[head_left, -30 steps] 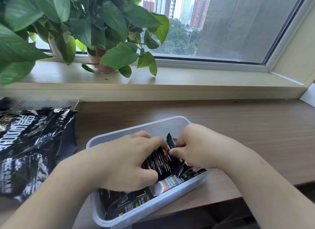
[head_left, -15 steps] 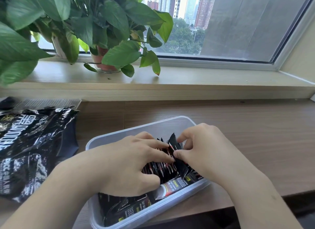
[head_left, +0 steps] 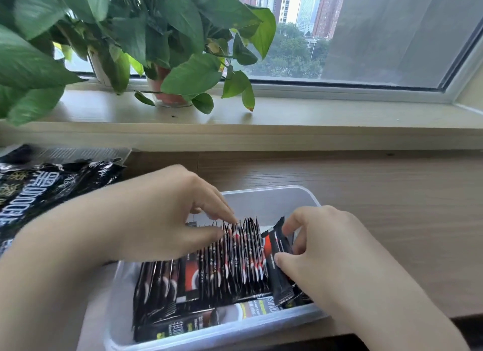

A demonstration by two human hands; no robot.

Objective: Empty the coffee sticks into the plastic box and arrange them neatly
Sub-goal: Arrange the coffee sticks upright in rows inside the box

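A clear plastic box (head_left: 292, 194) stands on the wooden table in front of me. Several black-and-red coffee sticks (head_left: 235, 262) stand on edge in a row inside it, with more lying flat along its near wall. My left hand (head_left: 167, 220) rests on the left part of the row, fingertips touching the stick tops. My right hand (head_left: 326, 248) pinches one black stick (head_left: 279, 246) at the right end of the row, tilted against the others. The far part of the box holds nothing.
A crumpled black coffee bag (head_left: 44, 194) lies on the table to the left. Potted plants (head_left: 167, 50) stand on the window sill (head_left: 313, 115) behind. The table's front edge (head_left: 465, 319) runs just past the box's near right corner.
My left hand has lifted and slid left, uncovering an upright row of sticks. My right hand has moved right and now grips a single stick at the row's end.
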